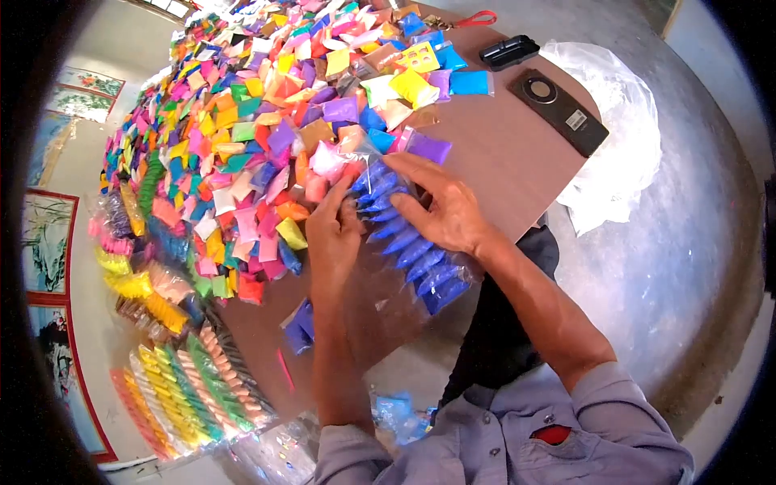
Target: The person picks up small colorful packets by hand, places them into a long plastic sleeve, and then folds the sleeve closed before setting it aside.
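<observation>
The clear bag of blue packets (406, 242) lay between our two hands, a little nearer to the right one. Its long axis ran slantwise: the far end was at our fingertips, and the near end came back toward our body and to the right, just beside the right wrist. Inside it, the packets were lying one after another in a row.

Our right hand (446, 206) was over the far part of the bag, with the fingers and the thumb bent upon it, grasping it from the right. Our left hand (333, 236) was at the left side of the far end, its fingers curled; we could not tell whether it pinched the film or only rested against it.

Beyond both hands and to the left spread the pile of coloured packets (242, 162), on the brown table (497, 145). Near the left forearm, on its outer side, we had a loose blue packet (299, 327) and a pink strip (285, 370). Farther left were the bagged rows (190, 388). Beyond the right hand, well apart, lay a dark device (558, 111) with a label.
</observation>
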A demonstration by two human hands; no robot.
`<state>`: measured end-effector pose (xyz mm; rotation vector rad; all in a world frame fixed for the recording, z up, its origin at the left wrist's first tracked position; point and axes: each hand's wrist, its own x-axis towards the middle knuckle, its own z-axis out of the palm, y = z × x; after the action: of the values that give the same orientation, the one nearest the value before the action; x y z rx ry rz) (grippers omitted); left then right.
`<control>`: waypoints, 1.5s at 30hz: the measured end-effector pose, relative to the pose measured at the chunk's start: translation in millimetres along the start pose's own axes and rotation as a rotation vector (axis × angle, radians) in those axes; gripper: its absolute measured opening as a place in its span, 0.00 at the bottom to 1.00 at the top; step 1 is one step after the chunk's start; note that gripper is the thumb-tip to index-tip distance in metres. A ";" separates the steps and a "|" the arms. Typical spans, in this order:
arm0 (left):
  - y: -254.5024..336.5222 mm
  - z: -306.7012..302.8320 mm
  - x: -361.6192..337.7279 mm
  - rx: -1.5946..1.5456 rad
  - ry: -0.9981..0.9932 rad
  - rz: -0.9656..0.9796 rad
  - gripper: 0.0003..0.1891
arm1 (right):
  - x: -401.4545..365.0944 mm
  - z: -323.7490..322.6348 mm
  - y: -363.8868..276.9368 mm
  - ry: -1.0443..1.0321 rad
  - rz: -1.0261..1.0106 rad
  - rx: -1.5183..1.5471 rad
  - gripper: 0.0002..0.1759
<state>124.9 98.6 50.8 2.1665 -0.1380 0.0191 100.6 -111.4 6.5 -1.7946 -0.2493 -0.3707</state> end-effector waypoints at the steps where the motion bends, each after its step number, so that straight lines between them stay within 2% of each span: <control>1: 5.0 -1.9 -4.4 0.005 0.006 0.002 0.17 | -0.3 0.2 0.3 0.009 0.000 0.021 0.29; 4: 13.5 -17.7 -24.9 0.079 0.104 0.053 0.17 | -1.0 0.9 3.5 -0.005 0.004 0.035 0.28; 6: 11.4 -45.1 -48.4 0.310 0.205 0.104 0.15 | -3.9 7.3 12.6 0.042 -0.057 0.075 0.27; 8: -5.7 -81.7 -78.2 0.273 0.240 0.102 0.13 | -1.8 1.7 5.9 -0.015 0.107 0.098 0.28; 10: -19.6 -115.3 -108.6 0.287 0.318 -0.032 0.13 | -1.7 -0.5 -0.5 0.001 0.092 0.068 0.27; 11: -27.3 -129.9 -124.9 0.294 0.325 -0.041 0.13 | -1.0 -1.0 -0.8 0.003 0.110 0.083 0.27; 13: -44.7 -150.7 -155.8 0.522 0.383 -0.250 0.16 | -1.3 -1.1 -3.6 0.018 0.122 0.099 0.26; 14: -55.2 -153.3 -168.7 0.523 0.390 -0.255 0.16 | -1.3 -0.5 -0.8 0.011 0.119 0.102 0.26; 16: -81.7 -156.9 -194.2 0.443 0.360 -0.346 0.18 | 0.2 3.7 8.1 0.023 0.111 0.138 0.26; 18: -100.9 -157.3 -204.6 0.400 0.339 -0.304 0.21 | 0.6 5.2 11.4 0.010 0.114 0.149 0.26; 20: -105.7 -154.3 -207.3 0.163 0.364 -0.327 0.25 | 0.8 4.1 11.0 0.011 0.123 0.166 0.26; 24: -111.9 -168.6 -214.5 0.014 0.367 -0.423 0.24 | 0.5 -1.9 4.1 0.014 0.118 0.098 0.25; 25: -107.4 -172.7 -216.3 -0.173 0.399 -0.443 0.22 | 0.8 -1.9 1.3 0.011 0.141 0.085 0.26; 26: -98.0 -173.6 -214.7 -0.361 0.430 -0.464 0.20 | 0.7 -1.9 -0.4 0.005 0.163 0.071 0.26; 30: -50.4 -171.4 -190.4 -0.374 0.457 -0.388 0.14 | 1.8 -0.2 7.5 -0.012 0.138 0.100 0.27; 33: -27.1 -148.8 -146.2 -0.276 0.404 -0.203 0.15 | 0.8 -3.8 -2.1 -0.015 0.150 0.087 0.27; 36: -10.6 -115.8 -89.9 -0.144 0.364 -0.084 0.15 | 0.5 -3.4 -2.3 0.005 0.130 0.064 0.27; 38: 0.8 -83.8 -53.5 -0.173 0.349 -0.035 0.15 | 0.3 -3.0 -1.0 0.006 0.154 0.116 0.28; 42: 2.3 -34.4 -4.0 -0.172 0.289 -0.006 0.13 | 1.3 -2.8 -1.7 0.018 0.092 0.052 0.27; 43: -1.6 -25.9 6.7 -0.176 0.254 0.063 0.13 | 1.7 -2.0 -1.7 0.022 0.071 0.072 0.27; 45: -10.8 -13.9 8.5 -0.112 0.265 0.071 0.12 | 2.3 -2.2 1.1 0.026 0.035 0.103 0.27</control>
<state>135.0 115.3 50.4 2.0257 -0.0615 0.3299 102.8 -113.8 6.8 -1.6896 -0.2148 -0.3499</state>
